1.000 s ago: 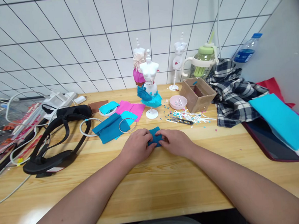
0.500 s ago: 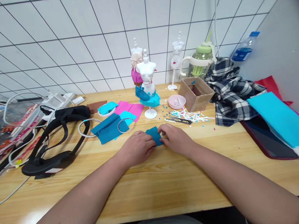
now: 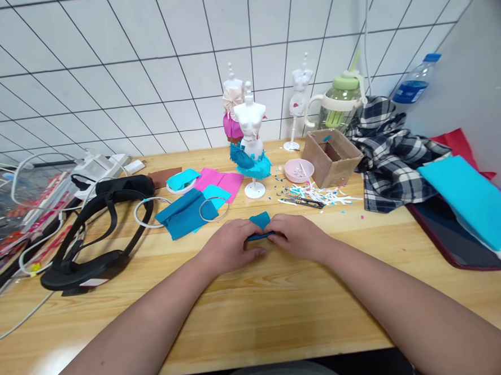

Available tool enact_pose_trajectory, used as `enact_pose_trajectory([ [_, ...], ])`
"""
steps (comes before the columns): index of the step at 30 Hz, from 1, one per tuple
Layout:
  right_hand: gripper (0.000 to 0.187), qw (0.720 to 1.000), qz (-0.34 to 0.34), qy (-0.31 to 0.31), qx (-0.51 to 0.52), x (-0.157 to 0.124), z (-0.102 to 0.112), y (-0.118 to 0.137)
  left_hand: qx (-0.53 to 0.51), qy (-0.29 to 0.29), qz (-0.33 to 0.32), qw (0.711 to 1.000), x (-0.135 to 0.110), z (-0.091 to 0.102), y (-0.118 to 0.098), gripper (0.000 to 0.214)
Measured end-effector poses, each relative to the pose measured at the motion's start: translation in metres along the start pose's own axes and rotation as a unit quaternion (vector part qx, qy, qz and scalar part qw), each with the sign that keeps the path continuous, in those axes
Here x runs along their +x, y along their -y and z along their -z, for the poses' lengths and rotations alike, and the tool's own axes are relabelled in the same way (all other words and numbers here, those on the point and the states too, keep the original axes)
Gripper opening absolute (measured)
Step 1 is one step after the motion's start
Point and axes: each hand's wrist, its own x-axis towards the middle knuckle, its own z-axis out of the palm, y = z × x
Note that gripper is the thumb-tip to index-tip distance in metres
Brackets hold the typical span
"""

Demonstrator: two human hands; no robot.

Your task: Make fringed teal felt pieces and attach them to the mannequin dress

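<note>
Between my two hands is a small dark teal piece of cloth (image 3: 260, 219), its near edge folded or raised into a narrow strip. My left hand (image 3: 233, 245) pinches the left end of that edge, thumb on the near side. At the right end my right hand (image 3: 298, 236) has its fingers closed on the same cloth. Just beyond stands a small white mannequin (image 3: 250, 119) with a ruffled blue skirt (image 3: 254, 166). Thread snips (image 3: 305, 201) lie to the right of it, among white paper scraps (image 3: 327, 194).
Left are a larger teal cloth (image 3: 180, 214), pink cloth (image 3: 232, 183), hoops (image 3: 151, 212) and a black headset (image 3: 104, 230). Right are a pink dish (image 3: 299, 171), cardboard box (image 3: 332, 159), plaid cloth (image 3: 384, 156), green-lidded jug (image 3: 341, 105) and tablet (image 3: 453, 248). Two more mannequins (image 3: 299, 94) stand behind.
The cloth lay flatter between my hands before; now its near edge is turned up into a strip. My right hand has moved slightly nearer, and the whole view has shifted a little.
</note>
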Motion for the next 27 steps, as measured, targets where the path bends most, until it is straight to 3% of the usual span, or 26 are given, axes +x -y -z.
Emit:
enact_pose_trajectory([
  [6, 0.024, 0.995, -0.097, -0.01, 0.034, 0.001, 0.002, 0.005, -0.005, -0.025, 0.049, 0.998, 0.001, -0.005, 0.003, 0.019],
  [12, 0.026, 0.981, -0.175, -0.026, 0.08, 0.004, -0.004, 0.001, -0.06, -0.04, 0.089, 0.993, 0.003, -0.007, 0.001, 0.023],
  [17, 0.025, 0.976, -0.21, -0.035, 0.047, 0.007, -0.004, 0.007, -0.027, -0.06, 0.116, 0.991, 0.006, -0.012, 0.0, 0.031],
  [23, 0.025, 0.972, -0.231, -0.035, -0.012, 0.012, -0.003, 0.014, 0.016, -0.075, 0.094, 0.993, 0.007, -0.011, -0.001, 0.028],
  [27, 0.027, 0.971, -0.236, -0.024, -0.023, 0.013, -0.003, 0.015, 0.126, -0.096, 0.008, 0.987, 0.004, -0.004, -0.003, 0.017],
])
